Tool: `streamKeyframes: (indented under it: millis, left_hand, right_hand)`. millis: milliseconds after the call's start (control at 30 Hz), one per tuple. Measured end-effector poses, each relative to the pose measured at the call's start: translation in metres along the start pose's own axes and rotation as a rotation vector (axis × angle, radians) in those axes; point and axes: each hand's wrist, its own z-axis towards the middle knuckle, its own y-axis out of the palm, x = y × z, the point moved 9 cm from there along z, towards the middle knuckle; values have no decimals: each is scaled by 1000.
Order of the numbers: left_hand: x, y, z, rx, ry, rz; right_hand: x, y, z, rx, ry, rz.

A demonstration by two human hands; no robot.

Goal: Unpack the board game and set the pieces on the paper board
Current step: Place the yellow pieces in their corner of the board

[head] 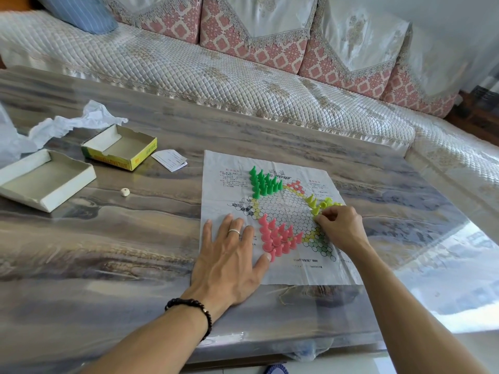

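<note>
Left hand point(229, 255): flat, fingers spread, pressing the near left corner of the paper board point(272, 273); ring on one finger, dark bead bracelet point(193, 310) at the wrist.
Right hand point(341, 229): fingers curled, pinching a yellow piece at the board's right side.
Paper board: lies flat on the desk point(121, 252), printed with a star of cells.
Pink pieces point(278, 237): upright cluster on the board's near left star point, just beside the left thumb.
Yellow pieces point(320, 203): a few on the board's right star point, some upright, some lying down, at the right fingertips.
Green pieces point(263, 183): upright cluster on the board's far left star point.
Die point(124, 192): on the desk, left of the board, well apart.
White box tray point(46, 179): farther left of the board.
Folded slip of paper point(170, 159): just off the board's far left corner.
Yellow-sided box tray point(120, 147): left of the slip.
Crumpled tissue paper point(70, 124): beyond the trays.
Sofa point(216, 76): behind the desk, past the board.
</note>
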Motion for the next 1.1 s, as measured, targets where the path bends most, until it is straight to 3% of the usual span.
streamKeyframes:
  millis: [300, 533, 767, 1100]
  left_hand:
    - [-1, 0, 0, 3, 1, 0]
    - [0, 0, 1, 26, 1, 10]
    - [0, 0, 1, 40, -6, 5]
    - [-1, 0, 1, 31, -1, -3]
  right_hand:
    - [18, -48, -7, 239, 81, 88]
    - [41, -38, -20, 110, 119, 35]
    - [34, -27, -26, 84, 46, -43]
    - [36, -23, -25, 47, 81, -58]
